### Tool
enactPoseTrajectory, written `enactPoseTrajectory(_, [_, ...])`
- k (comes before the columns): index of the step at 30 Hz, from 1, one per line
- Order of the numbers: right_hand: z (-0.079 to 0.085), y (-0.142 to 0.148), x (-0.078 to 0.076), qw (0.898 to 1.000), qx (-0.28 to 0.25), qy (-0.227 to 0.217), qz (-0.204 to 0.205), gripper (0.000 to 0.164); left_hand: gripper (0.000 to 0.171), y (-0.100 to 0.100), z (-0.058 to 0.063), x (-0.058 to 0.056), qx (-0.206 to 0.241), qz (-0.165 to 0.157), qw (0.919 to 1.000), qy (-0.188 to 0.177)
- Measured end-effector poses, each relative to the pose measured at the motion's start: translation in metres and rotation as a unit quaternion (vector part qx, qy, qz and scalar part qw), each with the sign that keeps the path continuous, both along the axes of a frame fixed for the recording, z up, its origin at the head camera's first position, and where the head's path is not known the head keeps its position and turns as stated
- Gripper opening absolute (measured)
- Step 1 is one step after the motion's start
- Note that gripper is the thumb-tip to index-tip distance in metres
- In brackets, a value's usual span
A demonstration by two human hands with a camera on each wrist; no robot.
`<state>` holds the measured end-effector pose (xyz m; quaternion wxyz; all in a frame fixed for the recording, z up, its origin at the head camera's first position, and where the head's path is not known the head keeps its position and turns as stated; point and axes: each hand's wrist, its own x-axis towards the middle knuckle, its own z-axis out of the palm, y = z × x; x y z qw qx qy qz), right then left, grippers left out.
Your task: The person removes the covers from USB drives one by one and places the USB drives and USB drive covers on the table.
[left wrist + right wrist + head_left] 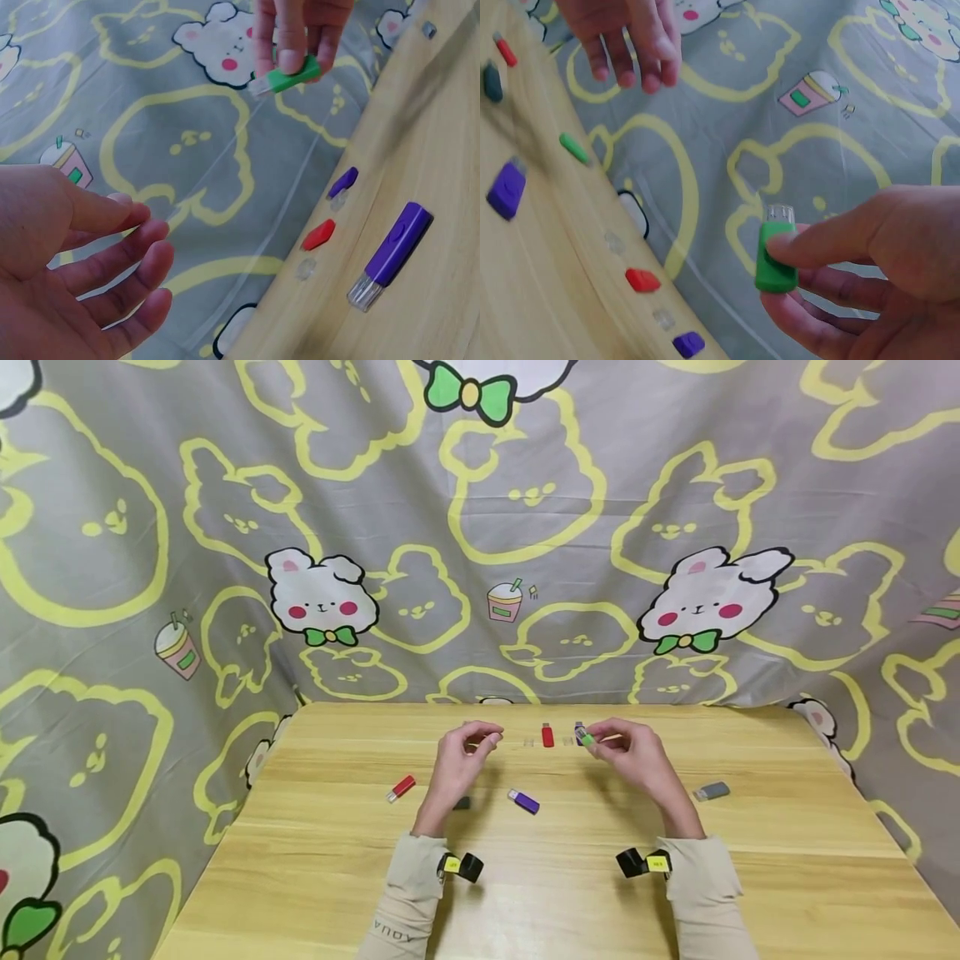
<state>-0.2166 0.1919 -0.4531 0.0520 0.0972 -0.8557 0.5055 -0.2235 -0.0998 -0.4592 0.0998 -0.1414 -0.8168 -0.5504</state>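
The left sleeve (401, 893) reads "AQUA"; the yellow wrist labels (657, 864) are too small to read. The right hand (633, 756) pinches the green stick (776, 278) above the tabletop (795, 868); the left hand (458, 766) hovers empty, fingers loosely curved.

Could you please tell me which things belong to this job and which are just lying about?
In the job now:
green USB stick, pinched in the right hand

Lying on the table, in neither hand (perhaps also for this work):
front red stick
rear red stick
front purple stick
rear purple stick
grey stick
dark stick
second green stick
clear pieces
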Motion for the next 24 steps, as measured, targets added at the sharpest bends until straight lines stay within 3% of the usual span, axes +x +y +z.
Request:
enactPoseTrajectory(14, [0.015,-0.022,0.01,0.996,-0.045,-0.022,0.077,0.02,0.015,0.013,0.011,0.01,0.02,-0.05,0.9984,-0.019])
enactPoseTrajectory(21, [0.019,-0.033,0.013,0.994,-0.058,-0.011,0.088,0.018,0.015,0.023,0.041,0.028,0.016,-0.092,0.9953,-0.024])
enactPoseTrajectory(24, [0.02,-0.037,0.013,0.993,-0.065,-0.005,0.097,0.018,0.014,0.026,0.049,0.033,0.023,-0.106,0.9939,-0.019])
